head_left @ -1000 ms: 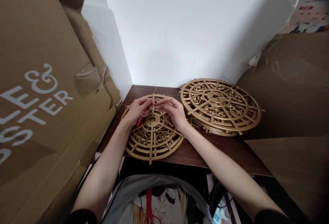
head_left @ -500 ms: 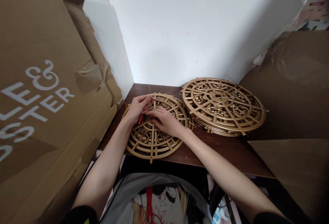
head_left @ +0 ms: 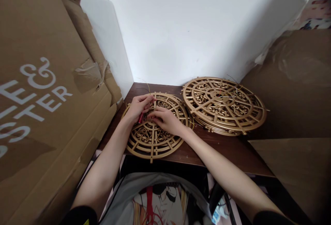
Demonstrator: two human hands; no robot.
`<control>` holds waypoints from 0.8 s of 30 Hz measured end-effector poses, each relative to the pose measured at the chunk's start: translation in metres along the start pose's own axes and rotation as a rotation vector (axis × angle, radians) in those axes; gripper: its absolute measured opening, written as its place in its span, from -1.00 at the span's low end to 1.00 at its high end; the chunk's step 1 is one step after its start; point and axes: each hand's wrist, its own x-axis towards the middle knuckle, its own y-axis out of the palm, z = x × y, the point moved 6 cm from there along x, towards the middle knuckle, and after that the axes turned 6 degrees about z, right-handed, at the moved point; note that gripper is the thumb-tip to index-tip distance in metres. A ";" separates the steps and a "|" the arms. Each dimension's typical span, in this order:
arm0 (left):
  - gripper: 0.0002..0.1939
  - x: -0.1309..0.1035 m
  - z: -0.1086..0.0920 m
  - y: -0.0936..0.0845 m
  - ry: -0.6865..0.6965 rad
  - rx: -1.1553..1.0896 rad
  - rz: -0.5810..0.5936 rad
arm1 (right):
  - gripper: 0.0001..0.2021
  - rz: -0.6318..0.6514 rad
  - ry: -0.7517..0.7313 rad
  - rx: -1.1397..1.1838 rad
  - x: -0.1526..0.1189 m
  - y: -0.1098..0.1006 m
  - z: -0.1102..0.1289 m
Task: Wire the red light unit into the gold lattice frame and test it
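Over the round gold openwork panel (head_left: 153, 144), my left hand (head_left: 139, 108) is closed with its thumb and forefinger pinched. A small red stick-like object (head_left: 140, 118) pokes out below its palm; its kind cannot be made out. From behind that hand rises a thin yellow wire (head_left: 149, 88). My right hand (head_left: 167, 121) is just to the right, above the panel's centre, fingers curled and tips together. Whatever it pinches is hidden or too small to see. The panel has scroll patterns between its spokes and appears to lie on another one.
A stack of similar gold round panels (head_left: 223, 106) with thin wires stands right on the dark wooden table (head_left: 207, 147). A large cardboard box (head_left: 51, 121) rises at left, more cardboard (head_left: 292, 87) at right. Behind is a white wall (head_left: 181, 35). A printed bag (head_left: 165, 201) sits below the table edge.
My right hand's fingertips have drawn slightly away from the left hand and curled more. My left hand stays pinched in nearly the same spot. The view has shifted a little.
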 end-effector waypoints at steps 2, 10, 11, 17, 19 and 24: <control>-0.65 0.000 0.001 0.000 -0.006 0.000 0.000 | -0.76 0.000 0.008 0.033 0.000 -0.001 0.000; -0.64 0.002 0.001 -0.003 0.011 -0.027 -0.026 | -0.79 -0.092 0.134 0.189 0.002 -0.013 -0.009; -0.64 0.003 0.000 -0.003 0.014 -0.027 -0.033 | -0.81 -0.113 0.153 0.221 0.002 -0.014 -0.011; -0.62 0.001 0.000 -0.002 0.015 0.042 -0.059 | -0.86 -0.196 0.273 0.513 -0.001 -0.012 -0.027; -0.61 0.001 0.000 -0.002 0.006 0.039 -0.065 | -0.84 -0.220 0.302 0.564 -0.002 -0.012 -0.030; -0.61 0.001 0.001 -0.002 -0.054 -0.075 -0.039 | -0.80 -0.291 0.344 0.676 -0.003 -0.013 -0.035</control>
